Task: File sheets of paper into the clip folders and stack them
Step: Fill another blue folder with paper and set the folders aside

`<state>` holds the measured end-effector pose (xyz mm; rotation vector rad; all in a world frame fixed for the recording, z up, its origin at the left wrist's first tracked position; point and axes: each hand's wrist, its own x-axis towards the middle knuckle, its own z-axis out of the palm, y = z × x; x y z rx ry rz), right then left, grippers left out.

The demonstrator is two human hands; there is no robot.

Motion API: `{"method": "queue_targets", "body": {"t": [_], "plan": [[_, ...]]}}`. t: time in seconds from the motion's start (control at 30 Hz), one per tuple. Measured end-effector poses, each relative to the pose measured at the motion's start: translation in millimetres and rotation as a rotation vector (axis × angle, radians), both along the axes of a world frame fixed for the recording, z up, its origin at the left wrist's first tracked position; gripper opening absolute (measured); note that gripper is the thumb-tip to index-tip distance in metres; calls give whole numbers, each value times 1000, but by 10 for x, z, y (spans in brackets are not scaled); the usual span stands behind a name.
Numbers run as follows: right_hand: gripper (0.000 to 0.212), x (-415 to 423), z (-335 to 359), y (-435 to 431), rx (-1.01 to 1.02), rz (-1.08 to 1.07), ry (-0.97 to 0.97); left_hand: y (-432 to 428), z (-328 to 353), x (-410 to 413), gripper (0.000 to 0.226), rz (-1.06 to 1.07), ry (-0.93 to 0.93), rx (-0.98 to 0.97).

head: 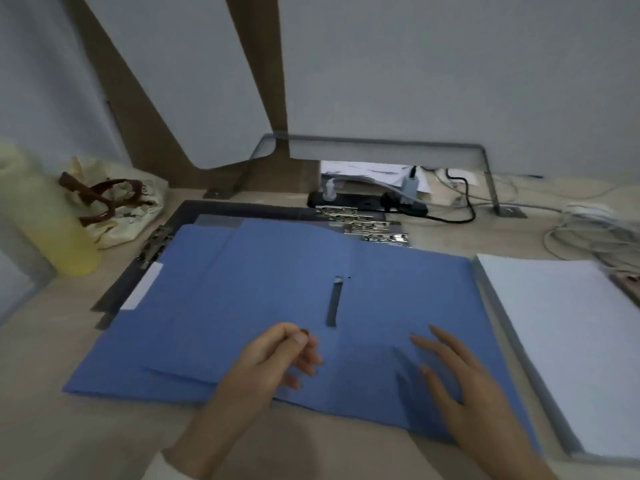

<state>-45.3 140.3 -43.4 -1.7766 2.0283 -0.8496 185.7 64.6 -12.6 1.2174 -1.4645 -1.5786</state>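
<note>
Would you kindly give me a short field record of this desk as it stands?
Blue folder: lying flat on the desk, atop darker folders
Left hand: fingers curled over the blue folder; any hold unclear
Right hand: fingers straight, resting on the blue folder
Paper stack: white, right of the blue folder
Yellow bottle: far left

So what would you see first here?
The big blue folder lying open in the middle, with the right hand flat on it and the left hand curled over it. A thick white paper stack sits on the right, and a yellow bottle stands far left.
</note>
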Motion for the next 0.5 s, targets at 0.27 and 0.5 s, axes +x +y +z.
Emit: {"method": "queue_targets", "body": {"t": [0.27,0.5], "plan": [[28,-1400,139,449,89,-407,194,190,109,-1880,44,-311,100,61],[35,-1649,32,323,152,-309,300,247,-156,-2669,18,-296,137,392]]}}
